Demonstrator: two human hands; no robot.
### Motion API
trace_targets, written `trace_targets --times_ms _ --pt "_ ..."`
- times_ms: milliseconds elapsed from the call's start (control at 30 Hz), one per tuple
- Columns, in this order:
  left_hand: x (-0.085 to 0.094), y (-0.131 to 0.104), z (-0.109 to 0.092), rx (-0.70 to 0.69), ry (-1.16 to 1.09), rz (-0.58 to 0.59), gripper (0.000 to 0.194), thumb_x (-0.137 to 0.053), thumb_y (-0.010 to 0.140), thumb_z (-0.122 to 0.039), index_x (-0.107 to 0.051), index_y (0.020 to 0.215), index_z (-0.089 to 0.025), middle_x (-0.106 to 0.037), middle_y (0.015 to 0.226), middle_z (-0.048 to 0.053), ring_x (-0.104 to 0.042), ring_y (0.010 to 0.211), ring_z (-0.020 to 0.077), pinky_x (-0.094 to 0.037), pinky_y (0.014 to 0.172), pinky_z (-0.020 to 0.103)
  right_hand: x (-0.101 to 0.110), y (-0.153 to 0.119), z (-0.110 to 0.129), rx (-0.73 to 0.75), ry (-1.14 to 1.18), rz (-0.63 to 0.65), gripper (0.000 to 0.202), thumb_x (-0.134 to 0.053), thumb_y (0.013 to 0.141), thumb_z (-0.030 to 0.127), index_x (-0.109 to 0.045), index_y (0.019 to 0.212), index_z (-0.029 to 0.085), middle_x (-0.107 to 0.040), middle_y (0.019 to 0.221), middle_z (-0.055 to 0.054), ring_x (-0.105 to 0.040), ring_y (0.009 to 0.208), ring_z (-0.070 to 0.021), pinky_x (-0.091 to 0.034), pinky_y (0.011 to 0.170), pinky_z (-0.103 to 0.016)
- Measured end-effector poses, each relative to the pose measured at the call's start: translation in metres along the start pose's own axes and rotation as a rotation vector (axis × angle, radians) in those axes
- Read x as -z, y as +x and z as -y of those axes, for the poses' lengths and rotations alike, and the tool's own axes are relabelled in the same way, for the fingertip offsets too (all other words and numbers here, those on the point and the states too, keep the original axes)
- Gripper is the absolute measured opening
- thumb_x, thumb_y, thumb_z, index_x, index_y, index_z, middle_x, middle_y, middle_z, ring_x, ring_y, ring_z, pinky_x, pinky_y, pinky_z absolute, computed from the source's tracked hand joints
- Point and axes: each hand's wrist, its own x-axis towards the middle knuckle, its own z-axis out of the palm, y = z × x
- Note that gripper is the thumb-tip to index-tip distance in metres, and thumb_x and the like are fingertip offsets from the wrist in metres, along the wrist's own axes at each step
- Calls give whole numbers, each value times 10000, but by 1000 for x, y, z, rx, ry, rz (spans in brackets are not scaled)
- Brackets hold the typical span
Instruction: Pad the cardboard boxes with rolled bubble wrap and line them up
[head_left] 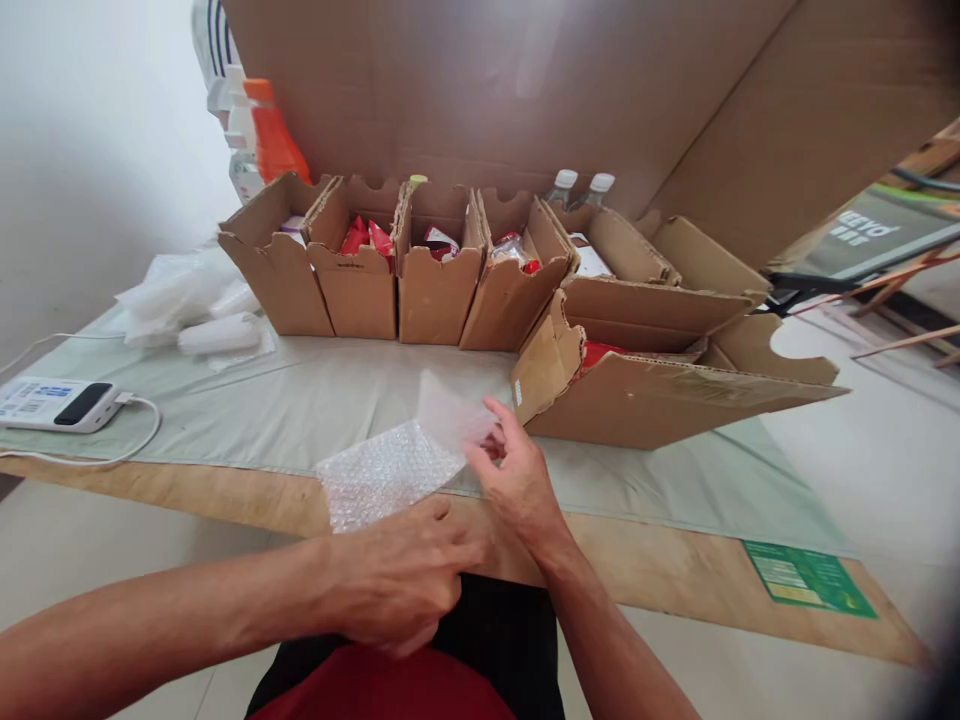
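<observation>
A clear bubble wrap bag [394,470] lies at the table's near edge, with its thin smooth flap [450,405] raised at the right end. My right hand [514,475] has its thumb and fingers bent around the edge of that flap. Just in front of the bag's near side is my left hand [405,575], slightly blurred, its fingers curled inward. Whatever those fingers may hold is hidden from view.
Several open cardboard bins [435,300] with small packages line the back. A larger cardboard box [690,400] stands at right. Folded bubble wrap bags [187,300] and a white power bank [56,403] with a cable lie left. An orange bottle [274,135] stands behind the bins.
</observation>
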Motion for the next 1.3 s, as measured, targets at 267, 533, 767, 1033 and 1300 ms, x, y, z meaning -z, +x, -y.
trace_targets --times_ms 267,533,767,1033,1300 --pt "-33 -101 41 915 245 -371 354 -595 917 -419 -669 1139 -153 -622 1321 225 -561 1225 419 -506 959 602 23 -13 -32 -62 56 -33 240 -605 871 384 -720 940 185 -749 845 -34 -693 805 -220 -531 745 -319" --pt "-41 -84 40 881 -55 -472 140 -523 910 -289 -581 795 -233 -689 1252 117 -605 1171 313 -518 960 516 51 -85 -28 -126 -88 -144 293 -606 901 467 -744 894 209 -770 855 -51 -713 816 -238 -567 751 -329" --pt "-37 -48 52 859 -143 -403 507 -616 890 -464 -585 1316 -191 -627 1348 175 -561 1266 389 -481 1018 619 131 -101 -77 -294 -224 -544 596 -676 770 623 -689 1191 202 -759 1103 -133 -713 917 -289 -579 862 -467" --pt "-25 95 54 747 -735 -430 849 -597 867 -357 -213 1619 -261 -438 1576 178 -609 1220 328 -580 755 385 198 -1 -96 -26 -16 -475 637 -767 739 501 -586 1282 221 -657 1339 -146 -622 1236 -328 -587 859 -439" --pt "-49 162 56 645 -861 -458 1025 -626 794 -354 -84 1647 -185 -321 1663 199 -553 1311 373 -509 1029 542 219 21 -119 47 28 -532 460 -739 762 485 -617 1115 218 -733 1107 -91 -681 1076 -281 -575 920 -451"
